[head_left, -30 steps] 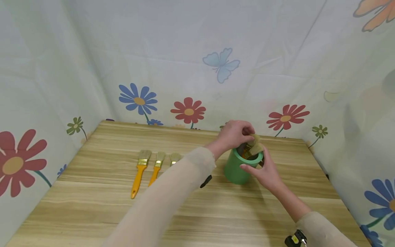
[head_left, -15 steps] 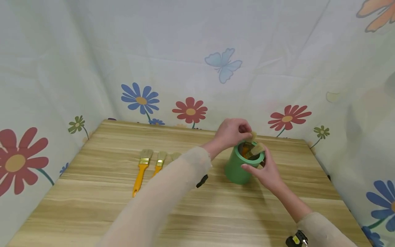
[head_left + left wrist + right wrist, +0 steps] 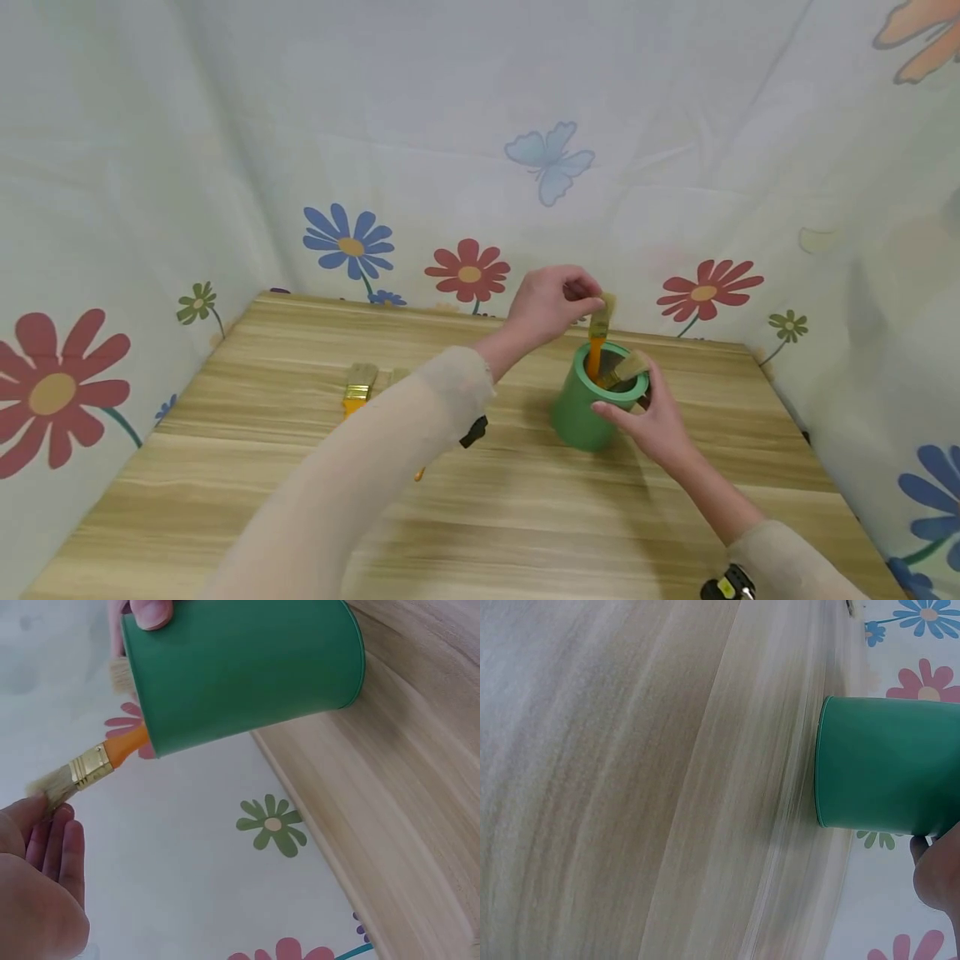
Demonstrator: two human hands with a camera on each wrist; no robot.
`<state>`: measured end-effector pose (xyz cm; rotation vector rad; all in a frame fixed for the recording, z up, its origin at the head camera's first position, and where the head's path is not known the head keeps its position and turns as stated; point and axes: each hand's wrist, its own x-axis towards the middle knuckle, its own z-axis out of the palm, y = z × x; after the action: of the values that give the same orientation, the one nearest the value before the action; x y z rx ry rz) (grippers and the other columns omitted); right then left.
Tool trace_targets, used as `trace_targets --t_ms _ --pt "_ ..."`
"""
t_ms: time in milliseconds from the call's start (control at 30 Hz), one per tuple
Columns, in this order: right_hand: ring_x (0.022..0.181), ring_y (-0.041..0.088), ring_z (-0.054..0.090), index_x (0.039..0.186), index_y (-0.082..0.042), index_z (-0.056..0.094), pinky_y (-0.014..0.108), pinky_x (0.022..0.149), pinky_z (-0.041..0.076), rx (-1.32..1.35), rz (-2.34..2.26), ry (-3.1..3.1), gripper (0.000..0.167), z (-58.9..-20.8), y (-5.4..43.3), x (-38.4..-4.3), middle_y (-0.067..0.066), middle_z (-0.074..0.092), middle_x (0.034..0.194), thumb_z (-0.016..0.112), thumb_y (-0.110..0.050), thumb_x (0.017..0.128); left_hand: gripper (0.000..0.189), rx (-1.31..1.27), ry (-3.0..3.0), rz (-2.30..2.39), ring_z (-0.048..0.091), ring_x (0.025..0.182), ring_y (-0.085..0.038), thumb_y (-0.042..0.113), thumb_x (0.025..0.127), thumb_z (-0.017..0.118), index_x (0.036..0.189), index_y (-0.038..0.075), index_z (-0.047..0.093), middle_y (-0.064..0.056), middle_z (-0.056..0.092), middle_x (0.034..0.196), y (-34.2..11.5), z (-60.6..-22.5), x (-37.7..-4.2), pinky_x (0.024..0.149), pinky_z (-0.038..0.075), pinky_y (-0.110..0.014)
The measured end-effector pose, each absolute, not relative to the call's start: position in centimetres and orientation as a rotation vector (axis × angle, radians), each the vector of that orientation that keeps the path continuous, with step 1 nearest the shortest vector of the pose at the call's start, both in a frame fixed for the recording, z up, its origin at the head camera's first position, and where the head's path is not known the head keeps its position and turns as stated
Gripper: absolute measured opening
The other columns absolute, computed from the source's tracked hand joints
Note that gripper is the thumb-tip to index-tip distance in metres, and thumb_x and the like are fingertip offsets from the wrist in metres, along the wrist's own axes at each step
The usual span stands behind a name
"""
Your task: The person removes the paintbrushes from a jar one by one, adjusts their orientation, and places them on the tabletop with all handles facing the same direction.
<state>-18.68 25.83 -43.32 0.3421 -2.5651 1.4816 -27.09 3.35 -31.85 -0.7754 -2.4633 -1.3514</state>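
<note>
Extraction, I judge: left hand [image 3: 551,304] pinches paintbrush [image 3: 91,766], handle [image 3: 595,358] within green can [image 3: 585,412] (right hand [image 3: 657,423] grips this); next needs lifting.

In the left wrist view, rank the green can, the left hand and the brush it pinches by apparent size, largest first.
1. Green can
2. Left hand
3. Brush, visible part only; the can hides the rest

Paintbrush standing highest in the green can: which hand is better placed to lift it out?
Probably the left hand: it pinches that paintbrush by the bristles, while the right hand grips the green can near its rim.
</note>
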Motion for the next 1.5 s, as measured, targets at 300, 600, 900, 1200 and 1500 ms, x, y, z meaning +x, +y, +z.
trace_targets --t_ms 300,600,900,1200,1500 --pt "0.139 0.032 0.05 0.165 -0.009 0.024 0.058 0.118 0.04 0.322 1.497 -2.589 0.093 -43.2 25.9 -18.8 0.017 0.046 0.154 0.084 -0.023 0.096 0.012 -0.791 -2.41 -1.424 0.069 0.084 -0.005 0.028 0.098 0.082 0.105 0.018 0.079 0.007 0.076 0.094 2.1 -29.9 -26.3 0.077 0.055 -0.02" --pt "0.141 0.033 0.048 0.166 -0.009 0.024 0.06 0.119 0.039 0.341 1.527 -2.577 0.093 -43.3 25.9 -18.8 0.017 0.045 0.155 0.084 -0.022 0.096 0.013 -0.825 -2.307 -1.511 0.073 0.086 -0.008 0.022 0.097 0.083 0.104 0.014 0.078 0.003 0.077 0.095 0.4 -27.1 -25.4 0.081 0.058 -0.022" --pt "0.142 0.037 0.047 0.167 -0.007 0.021 0.062 0.121 0.037 0.319 1.521 -2.585 0.096 -43.3 25.9 -18.7 0.02 0.043 0.155 0.085 -0.023 0.095 0.014 -0.804 -2.257 -1.596 0.077 0.092 -0.012 0.019 0.096 0.083 0.107 0.011 0.078 -0.001 0.078 0.102 -1.3 -25.1 -24.6 0.088 0.059 -0.022" --pt "0.143 0.037 0.047 0.167 -0.007 0.021 0.062 0.121 0.037 0.319 1.502 -2.589 0.098 -43.4 25.9 -18.7 0.02 0.043 0.155 0.085 -0.023 0.095 0.01 -0.798 -2.248 -1.625 0.078 0.091 -0.014 0.017 0.096 0.083 0.104 0.012 0.078 0.001 0.076 0.1 -3.4 -24.6 -24.3 0.09 0.062 -0.032" --pt "0.142 0.036 0.047 0.167 -0.007 0.021 0.061 0.12 0.038 0.303 1.5 -2.586 0.098 -43.4 25.9 -18.7 0.019 0.044 0.154 0.085 -0.024 0.095 0.01 -0.673 -2.356 -1.624 0.077 0.089 -0.016 0.021 0.097 0.083 0.103 0.017 0.077 0.002 0.075 0.101 -6.4 -24.4 -24.6 0.067 0.065 -0.039"
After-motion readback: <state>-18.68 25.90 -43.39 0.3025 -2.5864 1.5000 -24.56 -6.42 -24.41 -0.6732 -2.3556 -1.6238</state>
